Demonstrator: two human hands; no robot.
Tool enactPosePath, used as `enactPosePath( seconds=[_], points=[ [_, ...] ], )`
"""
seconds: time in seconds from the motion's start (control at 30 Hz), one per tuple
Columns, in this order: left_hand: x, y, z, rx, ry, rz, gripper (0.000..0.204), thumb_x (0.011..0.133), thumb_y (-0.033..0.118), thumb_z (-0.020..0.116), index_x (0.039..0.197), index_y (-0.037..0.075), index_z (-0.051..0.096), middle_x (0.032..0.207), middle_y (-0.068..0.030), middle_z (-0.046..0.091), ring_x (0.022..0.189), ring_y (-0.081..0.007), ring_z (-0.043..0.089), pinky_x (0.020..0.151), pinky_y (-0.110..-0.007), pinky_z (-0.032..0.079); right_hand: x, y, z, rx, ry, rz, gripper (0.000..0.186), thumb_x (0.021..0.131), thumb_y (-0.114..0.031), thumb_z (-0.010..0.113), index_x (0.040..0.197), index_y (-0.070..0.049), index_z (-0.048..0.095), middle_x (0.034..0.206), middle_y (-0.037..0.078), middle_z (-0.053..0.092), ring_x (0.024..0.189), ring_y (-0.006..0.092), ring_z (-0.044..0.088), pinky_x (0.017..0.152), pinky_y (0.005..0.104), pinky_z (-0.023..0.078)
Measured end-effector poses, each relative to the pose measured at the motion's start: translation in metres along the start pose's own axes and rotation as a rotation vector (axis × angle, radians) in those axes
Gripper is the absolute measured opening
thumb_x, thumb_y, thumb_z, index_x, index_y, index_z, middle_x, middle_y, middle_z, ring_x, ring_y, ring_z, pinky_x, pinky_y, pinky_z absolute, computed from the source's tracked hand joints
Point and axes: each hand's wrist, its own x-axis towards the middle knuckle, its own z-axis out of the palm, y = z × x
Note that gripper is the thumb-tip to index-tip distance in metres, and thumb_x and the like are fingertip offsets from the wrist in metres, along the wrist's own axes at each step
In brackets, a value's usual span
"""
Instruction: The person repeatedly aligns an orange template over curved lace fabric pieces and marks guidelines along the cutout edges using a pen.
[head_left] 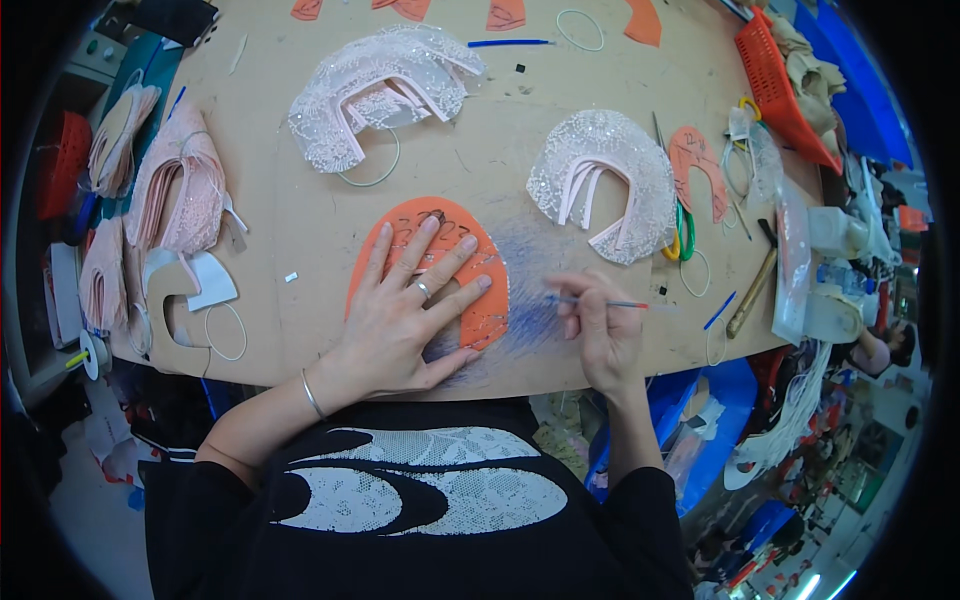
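Note:
My left hand (405,310) lies flat with spread fingers on an orange horseshoe-shaped template (487,262), pressing it down at the table's near edge. Under the template, a rim of pale sparkly fabric seems to peek out along its right side. To the right, my right hand (603,335) is closed around a slim pen (625,304), its tip pointing left toward the template. Blue scribbled strokes (535,270) cover the brown table surface between the two hands. Beyond them sit two stacks of pale pink sequined, horseshoe-shaped pieces, one at the right (560,150) and one farther left (325,105).
Bundled pink pieces (180,190) and a white spool (95,355) line the left edge. At the right are green-and-yellow-handled scissors (684,235), a small orange template (697,165), a wooden-handled tool (752,292) and a red basket (780,90). A blue pen (510,43) lies at the back.

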Motion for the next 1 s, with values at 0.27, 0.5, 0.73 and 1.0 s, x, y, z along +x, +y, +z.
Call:
enactPosePath(
  seconds=[0.27,0.5,0.73,1.0],
  points=[
    [0.001,0.000,-0.001,0.001,-0.011,0.000,0.060,0.081,0.044,0.071,0.135,0.017,0.064,0.157,-0.0096,0.042,0.150,-0.0408,0.026,0.121,-0.064,0.009,0.005,0.030,0.019,-0.664,-0.155,-0.560,0.009,0.086,0.008,0.061,0.086,0.002,0.068,0.076,0.009,0.065,0.055,0.0169,0.054,0.051,0.0257,0.043],
    [0.001,0.000,-0.002,-0.012,-0.013,-0.012,0.060,0.082,0.044,0.070,0.135,0.018,0.064,0.157,-0.0093,0.042,0.150,-0.0402,0.027,0.122,-0.064,0.009,0.004,0.025,0.018,-0.779,-0.166,-0.559,0.008,0.084,0.009,0.063,0.085,0.002,0.067,0.076,0.008,0.064,0.055,0.0185,0.054,0.051,0.0262,0.043],
    [-0.001,-0.002,0.000,-0.017,-0.009,-0.009,0.061,0.081,0.045,0.070,0.136,0.018,0.064,0.157,-0.0093,0.042,0.149,-0.0402,0.027,0.122,-0.064,0.009,0.015,0.021,0.024,-0.468,0.056,-0.336,0.005,0.085,0.005,0.064,0.085,0.000,0.066,0.076,0.007,0.063,0.054,0.0200,0.055,0.050,0.0280,0.043],
    [0.001,-0.001,0.000,-0.022,-0.011,-0.013,0.061,0.081,0.046,0.069,0.136,0.018,0.064,0.157,-0.0097,0.042,0.149,-0.0403,0.027,0.121,-0.064,0.009,0.046,0.028,0.041,-0.680,0.042,-0.573,0.012,0.091,0.005,0.060,0.081,0.005,0.067,0.078,0.009,0.066,0.057,0.0154,0.058,0.053,0.0265,0.046]
  ],
)
